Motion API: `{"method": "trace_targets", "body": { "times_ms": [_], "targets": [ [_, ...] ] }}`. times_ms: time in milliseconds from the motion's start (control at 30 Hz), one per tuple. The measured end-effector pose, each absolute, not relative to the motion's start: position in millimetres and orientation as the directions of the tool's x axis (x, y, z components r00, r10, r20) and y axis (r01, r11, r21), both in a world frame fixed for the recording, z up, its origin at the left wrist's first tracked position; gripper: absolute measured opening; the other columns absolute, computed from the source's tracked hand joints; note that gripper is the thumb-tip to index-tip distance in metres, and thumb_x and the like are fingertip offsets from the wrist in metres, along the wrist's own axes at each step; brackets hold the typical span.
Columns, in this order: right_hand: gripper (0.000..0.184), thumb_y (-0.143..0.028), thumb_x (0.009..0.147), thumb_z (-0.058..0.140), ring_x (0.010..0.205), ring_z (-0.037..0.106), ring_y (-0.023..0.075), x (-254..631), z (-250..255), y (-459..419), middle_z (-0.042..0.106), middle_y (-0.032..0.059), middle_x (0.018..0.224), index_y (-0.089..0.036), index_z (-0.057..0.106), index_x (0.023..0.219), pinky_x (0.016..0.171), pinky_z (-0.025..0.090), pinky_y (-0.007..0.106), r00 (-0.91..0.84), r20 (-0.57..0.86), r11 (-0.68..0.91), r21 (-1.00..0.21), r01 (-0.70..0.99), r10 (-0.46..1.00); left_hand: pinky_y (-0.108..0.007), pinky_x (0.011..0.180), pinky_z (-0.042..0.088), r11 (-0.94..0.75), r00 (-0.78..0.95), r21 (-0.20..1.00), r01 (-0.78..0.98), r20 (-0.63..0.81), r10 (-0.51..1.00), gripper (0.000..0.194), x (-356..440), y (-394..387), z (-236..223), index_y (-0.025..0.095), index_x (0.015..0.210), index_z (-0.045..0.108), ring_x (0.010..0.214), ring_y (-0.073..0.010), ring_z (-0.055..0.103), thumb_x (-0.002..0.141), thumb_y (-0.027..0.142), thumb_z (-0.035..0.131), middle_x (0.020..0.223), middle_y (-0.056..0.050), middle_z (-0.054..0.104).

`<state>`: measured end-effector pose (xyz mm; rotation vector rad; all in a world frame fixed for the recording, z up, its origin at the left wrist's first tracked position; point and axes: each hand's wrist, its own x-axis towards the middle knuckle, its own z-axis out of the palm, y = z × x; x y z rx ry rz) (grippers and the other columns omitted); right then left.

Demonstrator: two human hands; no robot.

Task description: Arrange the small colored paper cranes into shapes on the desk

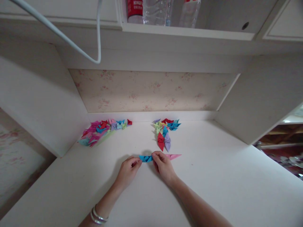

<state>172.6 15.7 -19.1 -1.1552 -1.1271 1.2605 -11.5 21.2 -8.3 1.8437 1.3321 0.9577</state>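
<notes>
A blue folded paper piece point(146, 158) stretches between my two hands, just above or on the white desk. My left hand point(129, 169) pinches its left end, with two silver bangles on that wrist. At its right end the fingers of my right hand point(163, 166) are closed on it and hide part of it. A pink folded paper piece point(174, 156) pokes out to the right from behind my right hand. Beyond my hands, a red folded paper piece point(160, 141) and a purple folded paper piece point(167, 142) lie side by side.
A pile of colourful folded papers point(94, 132) lies at the back left of the white desk point(213, 176). A smaller group of folded papers point(163, 124) is at the back middle. Above, a shelf point(189, 31) holds plastic bottles point(155, 12). A white cable point(68, 39) hangs at upper left.
</notes>
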Motion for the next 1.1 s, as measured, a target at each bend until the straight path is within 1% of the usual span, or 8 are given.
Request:
{"method": "trace_targets", "body": {
  "times_ms": [200,300,400,500,600,767,900,1100],
  "targets": [
    [0.035,-0.054,0.081,0.062,0.038,0.038,0.0069,177,-9,13,0.048,-0.0067,0.055,-0.02,0.055,0.079,0.035,0.026,0.02,0.13,0.024,0.056,-0.966,-0.252,0.991,-0.025,0.062,0.039,-0.246,0.189,0.843,0.477,0.176,0.966,0.033,-13,21,-9,0.018,0.082,0.072,0.065,-0.0154,0.052,0.085,0.044,0.052,0.071,-0.002,0.06],
    [0.032,-0.051,0.081,0.063,0.041,0.042,0.0072,195,3,18,0.05,-0.006,0.059,-0.02,0.055,0.082,0.037,0.03,0.02,0.303,0.077,0.184,-0.921,-0.342,0.95,-0.025,0.064,0.041,-0.236,0.185,0.851,0.47,0.166,0.969,0.032,-13,21,-11,0.017,0.082,0.071,0.067,-0.0157,0.053,0.085,0.043,0.052,0.073,-0.002,0.061],
    [0.032,-0.051,0.079,0.064,0.04,0.04,0.0058,230,10,34,0.052,-0.006,0.067,-0.022,0.055,0.088,0.036,0.029,0.02,0.476,0.098,0.286,-0.895,-0.342,0.874,-0.026,0.066,0.042,-0.223,0.194,0.858,0.462,0.147,0.97,0.031,-13,21,-12,0.018,0.081,0.071,0.069,-0.0163,0.056,0.085,0.042,0.052,0.075,-0.003,0.064],
    [0.035,-0.054,0.078,0.06,0.041,0.04,0.0049,279,9,60,0.055,-0.0033,0.076,-0.021,0.053,0.088,0.037,0.03,0.02,0.592,0.122,0.271,-0.948,-0.168,0.797,-0.026,0.066,0.042,-0.217,0.195,0.854,0.473,0.138,0.971,0.03,-12,22,-11,0.018,0.081,0.071,0.07,-0.0167,0.057,0.085,0.041,0.052,0.074,-0.003,0.065],
    [0.035,-0.053,0.08,0.048,0.042,0.044,0.0066,331,2,88,0.06,0.0005,0.082,-0.02,0.052,0.09,0.04,0.035,0.023,0.659,0.123,0.05,-0.991,0.128,0.742,-0.026,0.066,0.042,-0.22,0.195,0.852,0.475,0.142,0.971,0.029,-10,22,-11,0.018,0.08,0.071,0.07,-0.017,0.057,0.084,0.04,0.052,0.074,-0.003,0.065],
    [0.026,-0.041,0.079,0.05,0.045,0.049,0.0118,392,-6,120,0.063,0.002,0.069,-0.017,0.061,0.085,0.047,0.037,0.026,0.639,0.125,-0.144,-0.925,0.351,0.759,-0.025,0.062,0.04,-0.216,0.191,0.851,0.478,0.139,0.972,0.03,-8,22,-12,0.019,0.077,0.071,0.066,-0.0165,0.055,0.084,0.041,0.052,0.071,-0.002,0.063],
    [0.023,-0.032,0.081,0.049,0.048,0.052,0.0131,408,-11,147,0.065,0.0035,0.069,-0.017,0.065,0.089,0.052,0.037,0.026,0.6,0.108,-0.251,-0.839,0.483,0.793,-0.025,0.063,0.04,-0.209,0.199,0.847,0.489,0.125,0.972,0.029,-8,24,-13,0.019,0.077,0.07,0.067,-0.0162,0.054,0.085,0.039,0.051,0.071,-0.002,0.061],
    [0.023,-0.027,0.084,0.048,0.049,0.053,0.0122,412,-15,186,0.069,0.0058,0.079,-0.017,0.064,0.097,0.054,0.037,0.025,0.516,0.057,-0.304,-0.751,0.586,0.854,-0.025,0.064,0.039,-0.204,0.213,0.852,0.482,0.112,0.971,0.028,-8,25,-11,0.019,0.075,0.068,0.068,-0.0157,0.054,0.087,0.036,0.05,0.072,-0.002,0.06]
  ]
}}
